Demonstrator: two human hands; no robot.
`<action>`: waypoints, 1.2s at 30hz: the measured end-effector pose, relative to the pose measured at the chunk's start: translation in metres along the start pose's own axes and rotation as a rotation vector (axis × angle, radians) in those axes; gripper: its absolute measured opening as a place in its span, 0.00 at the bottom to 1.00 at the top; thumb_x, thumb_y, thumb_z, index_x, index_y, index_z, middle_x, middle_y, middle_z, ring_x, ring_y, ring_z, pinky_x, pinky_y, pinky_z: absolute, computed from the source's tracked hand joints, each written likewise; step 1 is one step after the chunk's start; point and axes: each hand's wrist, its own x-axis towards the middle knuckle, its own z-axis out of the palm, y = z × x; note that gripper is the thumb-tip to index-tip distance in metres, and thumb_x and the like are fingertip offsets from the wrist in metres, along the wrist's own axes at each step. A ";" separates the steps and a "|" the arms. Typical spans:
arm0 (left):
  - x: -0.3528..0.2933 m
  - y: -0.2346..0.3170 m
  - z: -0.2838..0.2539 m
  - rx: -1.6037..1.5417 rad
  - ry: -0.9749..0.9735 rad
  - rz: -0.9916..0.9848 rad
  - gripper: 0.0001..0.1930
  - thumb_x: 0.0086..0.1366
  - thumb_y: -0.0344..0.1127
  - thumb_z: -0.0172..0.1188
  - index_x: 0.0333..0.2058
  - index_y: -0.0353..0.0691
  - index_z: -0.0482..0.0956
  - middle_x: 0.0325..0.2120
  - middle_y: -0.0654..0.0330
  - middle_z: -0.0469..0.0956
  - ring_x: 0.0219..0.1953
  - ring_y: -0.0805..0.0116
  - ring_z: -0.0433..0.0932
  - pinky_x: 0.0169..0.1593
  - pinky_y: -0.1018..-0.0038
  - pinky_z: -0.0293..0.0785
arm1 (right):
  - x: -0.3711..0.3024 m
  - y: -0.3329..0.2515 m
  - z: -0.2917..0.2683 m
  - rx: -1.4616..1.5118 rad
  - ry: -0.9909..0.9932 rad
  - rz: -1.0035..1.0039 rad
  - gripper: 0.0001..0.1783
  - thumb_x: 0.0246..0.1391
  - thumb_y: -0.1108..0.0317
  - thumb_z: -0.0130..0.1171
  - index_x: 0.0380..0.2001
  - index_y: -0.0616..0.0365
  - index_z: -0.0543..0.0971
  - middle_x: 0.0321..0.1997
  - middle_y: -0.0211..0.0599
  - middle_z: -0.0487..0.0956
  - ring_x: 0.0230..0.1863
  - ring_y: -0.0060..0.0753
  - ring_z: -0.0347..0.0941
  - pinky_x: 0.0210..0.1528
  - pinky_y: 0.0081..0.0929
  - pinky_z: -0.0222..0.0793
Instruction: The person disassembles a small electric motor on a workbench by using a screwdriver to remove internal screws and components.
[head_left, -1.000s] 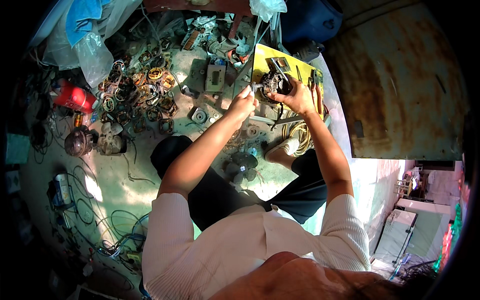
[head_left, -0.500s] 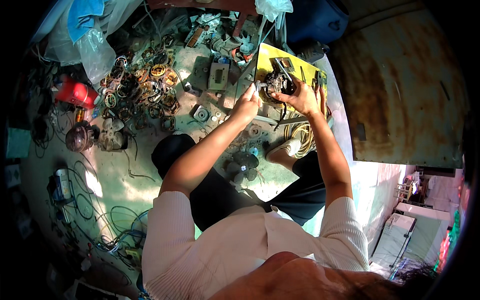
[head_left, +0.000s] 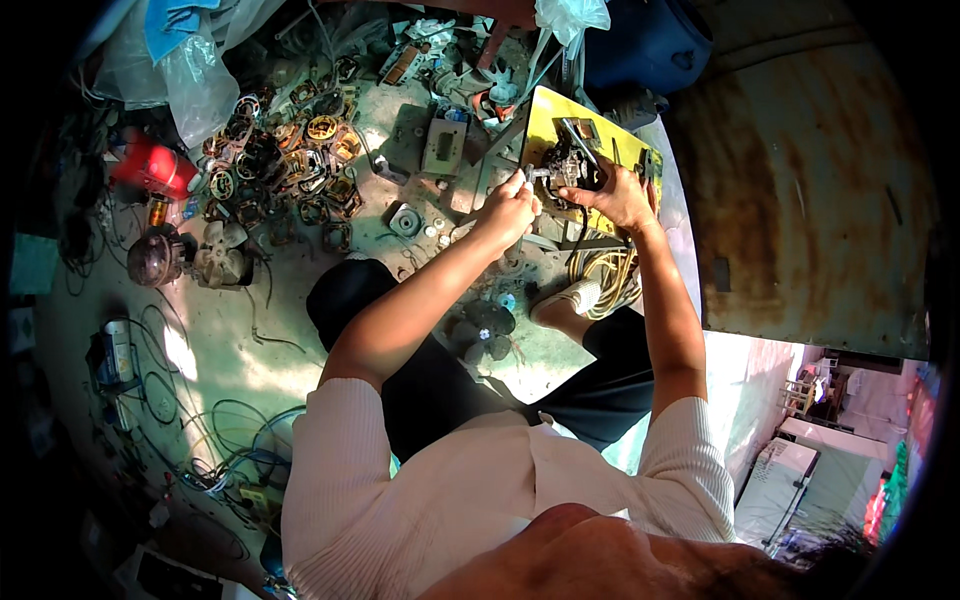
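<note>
A small dark motor [head_left: 567, 166] with a metal frame rests on a yellow board [head_left: 541, 112]. My right hand [head_left: 624, 198] grips its near right side, thumb in front and fingers curled over the far edge. A pale metal shaft [head_left: 541, 175] juts from the motor's left side. At that shaft's end my left hand [head_left: 508, 212] is closed, fingers pinched; whatever it holds is mostly hidden. A slim grey metal rod [head_left: 578, 136] slants across the top of the motor beside my right fingers. Dark leads hang below it.
Wound copper stators [head_left: 300, 165] lie heaped on the floor at left. A fan blade [head_left: 222, 255], a red canister [head_left: 157, 168] and loose cables [head_left: 225, 470] lie further left. Coiled yellow hose [head_left: 607, 275] sits by my foot. A rusty metal sheet [head_left: 800, 180] stands at right.
The view has shifted slightly. My left hand has turned at the shaft's end and sits a little lower against the motor. My right hand still holds the motor.
</note>
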 end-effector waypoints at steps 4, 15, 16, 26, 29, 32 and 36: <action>0.001 0.004 0.001 0.103 0.004 -0.010 0.29 0.75 0.39 0.39 0.68 0.34 0.43 0.26 0.65 0.69 0.24 0.79 0.64 0.26 0.80 0.66 | 0.001 0.006 -0.002 -0.040 -0.005 -0.033 0.43 0.35 0.49 0.76 0.51 0.65 0.75 0.40 0.44 0.83 0.39 0.33 0.78 0.49 0.29 0.71; 0.022 -0.011 -0.023 0.056 0.024 -0.073 0.19 0.75 0.37 0.39 0.61 0.43 0.61 0.31 0.70 0.73 0.27 0.81 0.63 0.26 0.82 0.65 | 0.008 0.002 0.001 -0.162 0.033 -0.082 0.44 0.41 0.43 0.72 0.55 0.62 0.72 0.39 0.48 0.82 0.41 0.40 0.79 0.46 0.34 0.71; 0.023 -0.013 -0.025 0.033 0.039 -0.069 0.15 0.75 0.36 0.39 0.56 0.45 0.65 0.31 0.70 0.73 0.27 0.82 0.63 0.27 0.83 0.64 | 0.004 -0.005 -0.003 -0.136 0.041 -0.030 0.42 0.42 0.45 0.71 0.55 0.62 0.72 0.40 0.47 0.81 0.41 0.39 0.78 0.46 0.34 0.71; 0.020 -0.013 -0.024 0.010 0.017 -0.054 0.17 0.74 0.35 0.40 0.60 0.46 0.63 0.31 0.69 0.72 0.27 0.81 0.62 0.27 0.82 0.65 | -0.040 -0.042 -0.081 -0.255 -0.132 -0.021 0.20 0.59 0.62 0.56 0.53 0.53 0.77 0.24 0.40 0.81 0.23 0.28 0.77 0.31 0.29 0.71; 0.022 -0.016 -0.027 0.030 0.025 -0.051 0.17 0.75 0.37 0.40 0.60 0.46 0.63 0.31 0.69 0.71 0.26 0.81 0.61 0.27 0.81 0.64 | -0.046 -0.059 -0.088 -0.237 -0.151 0.006 0.17 0.58 0.66 0.59 0.50 0.55 0.79 0.26 0.43 0.80 0.26 0.23 0.75 0.33 0.27 0.72; 0.024 -0.017 -0.024 0.033 0.032 -0.055 0.16 0.75 0.38 0.41 0.58 0.46 0.64 0.30 0.69 0.69 0.25 0.81 0.61 0.27 0.81 0.64 | -0.046 -0.063 -0.087 -0.140 -0.203 0.050 0.15 0.57 0.68 0.59 0.48 0.56 0.80 0.29 0.43 0.81 0.29 0.25 0.78 0.36 0.27 0.74; 0.025 -0.020 -0.024 0.052 0.068 -0.073 0.16 0.74 0.39 0.41 0.57 0.46 0.64 0.29 0.68 0.68 0.25 0.82 0.61 0.26 0.82 0.64 | -0.036 -0.061 -0.081 -0.369 -0.168 -0.226 0.13 0.57 0.70 0.58 0.46 0.57 0.81 0.33 0.41 0.83 0.33 0.31 0.80 0.38 0.27 0.75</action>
